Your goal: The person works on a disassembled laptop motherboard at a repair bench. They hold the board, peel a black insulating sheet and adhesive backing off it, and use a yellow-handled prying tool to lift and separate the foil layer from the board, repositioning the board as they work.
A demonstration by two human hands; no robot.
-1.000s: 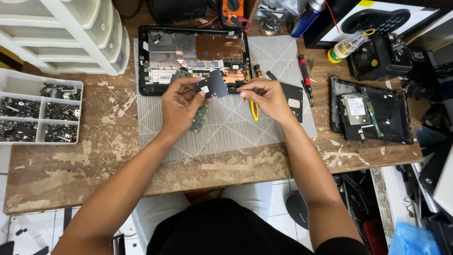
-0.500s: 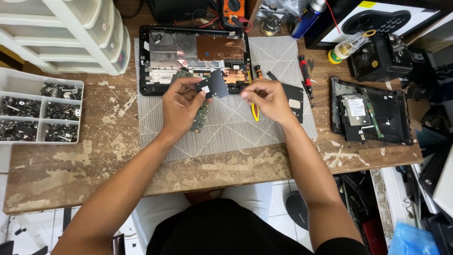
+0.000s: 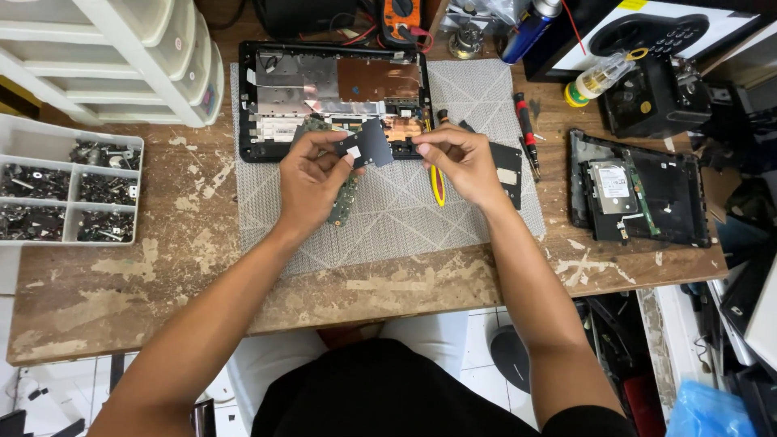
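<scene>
Near the table (image 3: 162, 299) edge, both forearms reach over the grey mat (image 3: 405, 218). The left hand (image 3: 312, 182) and right hand (image 3: 461, 162) have fingers clamped on opposite edges of a small black plate (image 3: 374, 144), lifted above a green circuit board (image 3: 344, 202). Beyond lies the opened laptop chassis (image 3: 332, 85). Judging by this, the plate is being inspected; setting it down needs steady alignment.
</scene>
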